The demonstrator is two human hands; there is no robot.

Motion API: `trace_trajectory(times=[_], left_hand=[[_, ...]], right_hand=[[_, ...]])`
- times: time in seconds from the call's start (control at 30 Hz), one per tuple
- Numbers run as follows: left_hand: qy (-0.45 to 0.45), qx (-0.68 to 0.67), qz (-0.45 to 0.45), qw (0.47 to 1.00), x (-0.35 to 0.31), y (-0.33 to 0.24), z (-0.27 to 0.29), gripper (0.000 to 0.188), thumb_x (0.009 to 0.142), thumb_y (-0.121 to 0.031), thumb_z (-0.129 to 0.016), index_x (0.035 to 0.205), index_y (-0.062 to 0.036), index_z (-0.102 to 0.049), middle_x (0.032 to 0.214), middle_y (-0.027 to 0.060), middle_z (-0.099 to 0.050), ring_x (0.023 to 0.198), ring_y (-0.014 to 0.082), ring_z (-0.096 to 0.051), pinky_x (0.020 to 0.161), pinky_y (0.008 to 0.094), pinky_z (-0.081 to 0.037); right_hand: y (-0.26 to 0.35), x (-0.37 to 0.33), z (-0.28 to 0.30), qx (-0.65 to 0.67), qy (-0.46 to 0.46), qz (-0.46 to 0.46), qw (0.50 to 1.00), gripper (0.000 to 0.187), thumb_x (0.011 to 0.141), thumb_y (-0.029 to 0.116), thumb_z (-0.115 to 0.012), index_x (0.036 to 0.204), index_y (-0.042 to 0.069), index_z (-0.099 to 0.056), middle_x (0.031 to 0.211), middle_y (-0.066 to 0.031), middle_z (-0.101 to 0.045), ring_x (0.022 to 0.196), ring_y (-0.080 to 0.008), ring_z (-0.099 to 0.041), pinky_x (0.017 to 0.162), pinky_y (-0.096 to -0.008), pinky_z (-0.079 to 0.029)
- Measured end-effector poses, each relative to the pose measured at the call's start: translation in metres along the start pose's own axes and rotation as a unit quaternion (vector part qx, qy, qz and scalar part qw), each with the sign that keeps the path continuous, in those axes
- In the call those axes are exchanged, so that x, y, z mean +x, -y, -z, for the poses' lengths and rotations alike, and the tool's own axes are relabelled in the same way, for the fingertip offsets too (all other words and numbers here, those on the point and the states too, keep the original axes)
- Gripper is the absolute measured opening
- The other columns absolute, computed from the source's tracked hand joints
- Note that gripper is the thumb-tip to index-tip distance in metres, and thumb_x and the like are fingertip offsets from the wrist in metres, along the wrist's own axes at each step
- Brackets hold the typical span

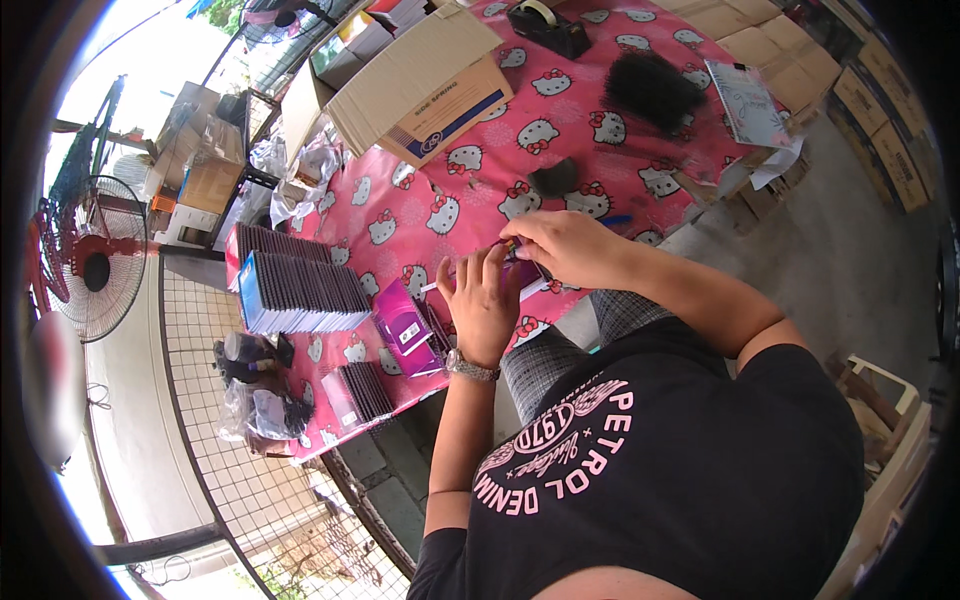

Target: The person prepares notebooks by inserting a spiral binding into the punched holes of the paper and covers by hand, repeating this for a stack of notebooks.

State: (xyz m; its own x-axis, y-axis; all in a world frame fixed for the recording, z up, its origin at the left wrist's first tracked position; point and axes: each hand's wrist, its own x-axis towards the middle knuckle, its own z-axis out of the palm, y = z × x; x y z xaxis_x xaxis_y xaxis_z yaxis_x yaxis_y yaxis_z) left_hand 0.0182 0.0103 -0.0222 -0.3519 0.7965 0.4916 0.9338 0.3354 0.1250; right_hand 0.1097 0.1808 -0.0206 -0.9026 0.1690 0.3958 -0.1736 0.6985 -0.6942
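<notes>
Though hands (482,312) near edge (536,328), open tablecloth (480,195) beyond

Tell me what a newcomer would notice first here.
The pink cat-print tablecloth across the middle would likely grab attention first. Next come the open cardboard box at its far left and the rows of dark-edged booklets at left. Nearer, the left hand and right hand meet over a purple item.

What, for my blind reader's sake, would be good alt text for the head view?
The left hand and right hand meet at a purple book over a pink tablecloth. Rows of books lie to the left, a cardboard box beyond.
</notes>
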Motion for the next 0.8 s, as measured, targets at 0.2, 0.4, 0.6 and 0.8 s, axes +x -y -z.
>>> trace_trajectory(times=[0.2, 0.4, 0.6, 0.8], left_hand=[[0.012, -0.021, 0.017, 1.000, -0.003, 0.006, 0.000, 0.026, 0.089, -0.013, -0.066, 0.114, -0.0078, -0.059, 0.100, 0.0071, -0.065, 0.098, 0.0282, -0.060, 0.104, 0.0482, -0.035], [0.050, -0.050, 0.026, 0.997, -0.005, 0.015, -0.004, 0.017, 0.091, -0.017, -0.066, 0.107, -0.0114, -0.061, 0.102, 0.0049, -0.067, 0.103, 0.0252, -0.062, 0.111, 0.0507, -0.029], [-0.001, 0.072, 0.062, 0.995, -0.014, 0.016, 0.004, 0.025, 0.092, -0.030, -0.068, 0.110, -0.0128, -0.065, 0.127, 0.0038, -0.062, 0.137, 0.0316, -0.045, 0.119, 0.0599, -0.007], [0.011, -0.029, 0.065, 0.997, -0.010, 0.030, -0.002, 0.030, 0.080, -0.023, -0.079, 0.103, -0.0093, -0.064, 0.105, 0.0090, -0.063, 0.106, 0.0312, -0.054, 0.095, 0.0452, -0.039]], right_hand=[[0.006, 0.014, 0.020, 0.119, 0.140, -0.066, 0.981, 0.031, 0.096, 0.016, -0.063, 0.120, 0.001, -0.052, 0.087, -0.0154, -0.069, 0.083, -0.0318, -0.070, 0.075, -0.0412, -0.054], [-0.144, 0.040, -0.051, -0.169, 0.027, -0.192, 0.966, 0.046, 0.100, 0.038, -0.055, 0.133, 0.008, -0.048, 0.123, -0.0253, -0.059, 0.118, -0.0409, -0.056, 0.095, -0.0569, -0.046], [-0.158, 0.036, -0.069, -0.335, 0.136, -0.176, 0.916, 0.059, 0.095, 0.043, -0.057, 0.148, 0.020, -0.043, 0.156, -0.0157, -0.035, 0.145, -0.0445, -0.027, 0.110, -0.0680, -0.028], [-0.110, 0.054, 0.004, 0.048, 0.297, -0.172, 0.938, 0.054, 0.090, 0.026, -0.065, 0.142, 0.019, -0.055, 0.140, -0.0116, -0.055, 0.136, -0.0302, -0.042, 0.110, -0.0523, -0.035]])
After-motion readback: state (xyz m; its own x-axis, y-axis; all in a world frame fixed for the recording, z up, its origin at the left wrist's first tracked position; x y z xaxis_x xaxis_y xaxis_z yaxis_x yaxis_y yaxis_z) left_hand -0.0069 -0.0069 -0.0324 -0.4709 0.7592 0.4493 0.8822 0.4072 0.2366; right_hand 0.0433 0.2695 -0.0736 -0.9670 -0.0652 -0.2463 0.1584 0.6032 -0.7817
